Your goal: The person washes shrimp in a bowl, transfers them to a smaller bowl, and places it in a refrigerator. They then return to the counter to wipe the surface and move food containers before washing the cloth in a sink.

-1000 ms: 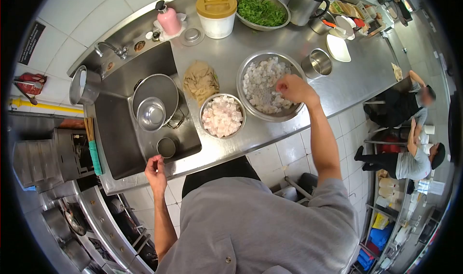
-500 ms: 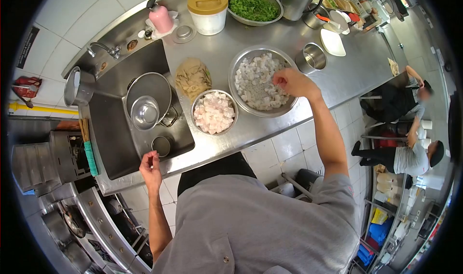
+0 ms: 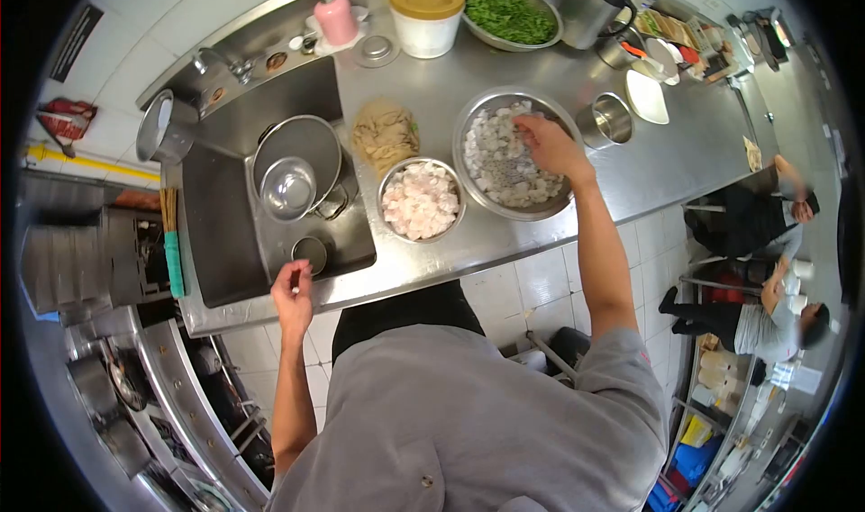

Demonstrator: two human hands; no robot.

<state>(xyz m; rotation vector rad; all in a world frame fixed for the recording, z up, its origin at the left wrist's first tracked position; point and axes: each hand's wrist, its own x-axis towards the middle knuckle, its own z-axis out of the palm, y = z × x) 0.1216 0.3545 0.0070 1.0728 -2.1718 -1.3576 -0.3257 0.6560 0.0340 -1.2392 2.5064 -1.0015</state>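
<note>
My right hand reaches into a wide metal bowl, its fingertips drawn together at the pale, greyish-white diced pieces. Whatever those fingers hold is too small to make out. Beside it stands a smaller metal bowl heaped with pinkish-white diced pieces. My left hand hovers by the sink's front edge, fingers curled together around what may be a tiny pale bit. Just beyond it, a small round metal cup sits in the sink. A crumpled beige cloth or bag lies behind the smaller bowl.
Left is the sink with a large pot and a metal bowl. Along the back stand a pink pump bottle, a gold-lidded tub and a bowl of chopped greens. Two people are at right.
The whole view has shifted, moving the counter rightward in the picture. My right fingertips have moved toward the far side of the wide bowl. My left hand stays near the sink edge.
</note>
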